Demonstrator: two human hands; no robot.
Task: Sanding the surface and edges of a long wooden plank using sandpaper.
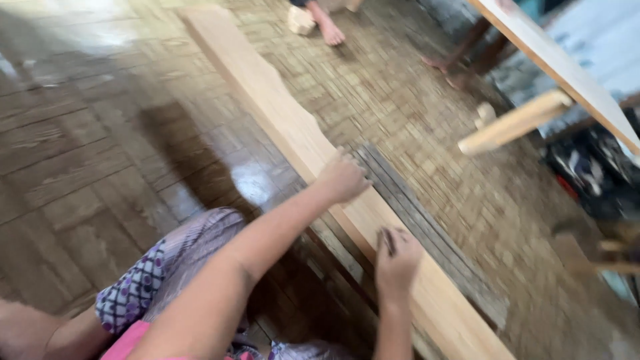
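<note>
Nearest, the right hand (397, 257) rests on the long pale plank (293, 127), its fingers pinched on a small dark object (387, 241), too blurred to identify. Further along the plank, the left hand (343, 179) is curled against grey slats (427, 230) lying on the plank's far edge. Beyond the plank stands a bare foot (330, 30).

1. A long pale plank (293, 127) lies flat on the floor, running diagonally away.
2. Thin grey strips (427, 227) rest along the plank's right edge, side by side, partly blurred.
3. A small dark object (388, 240), too blurred to identify, sits pinched over the plank.
</note>
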